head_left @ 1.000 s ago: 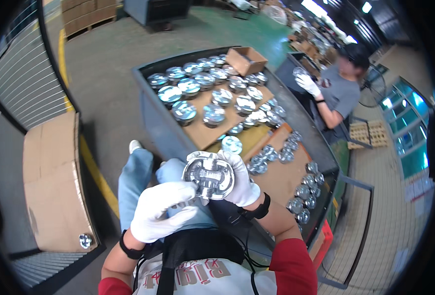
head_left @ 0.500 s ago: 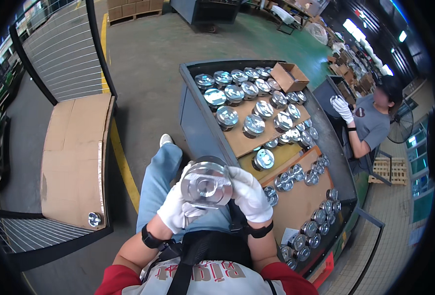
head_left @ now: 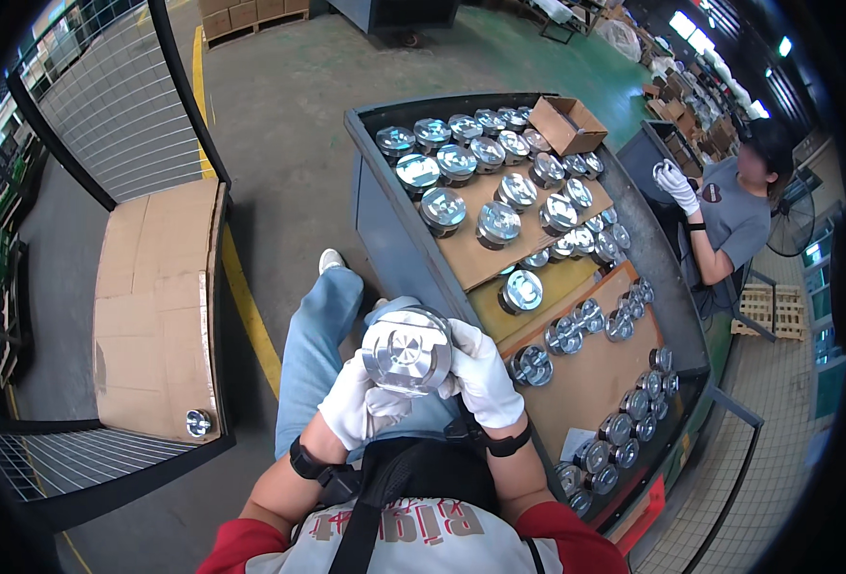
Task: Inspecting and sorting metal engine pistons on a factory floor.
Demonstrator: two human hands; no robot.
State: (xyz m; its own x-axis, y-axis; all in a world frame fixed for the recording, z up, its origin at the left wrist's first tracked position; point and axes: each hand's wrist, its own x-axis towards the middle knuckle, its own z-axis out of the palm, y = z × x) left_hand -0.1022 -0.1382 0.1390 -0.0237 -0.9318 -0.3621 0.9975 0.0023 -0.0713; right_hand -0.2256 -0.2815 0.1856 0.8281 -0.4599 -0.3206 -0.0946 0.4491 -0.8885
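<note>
Head view: silver piston [head_left: 406, 350] held up in front of my lap, beside the grey cart [head_left: 382, 210], its bright round top toward me. White-gloved left hand [head_left: 358, 402] grips its left edge, fingers curled together beneath. Gloved right hand [head_left: 483, 375] pinches the right edge; some fingertips hidden, spacing there I cannot tell. More pistons [head_left: 497, 224] stand on cardboard [head_left: 462, 256] inside the cart.

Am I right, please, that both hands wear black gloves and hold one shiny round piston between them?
Not quite: in the head view, the gloves are white; the left hand and right hand do hold one shiny round piston between them.
</note>
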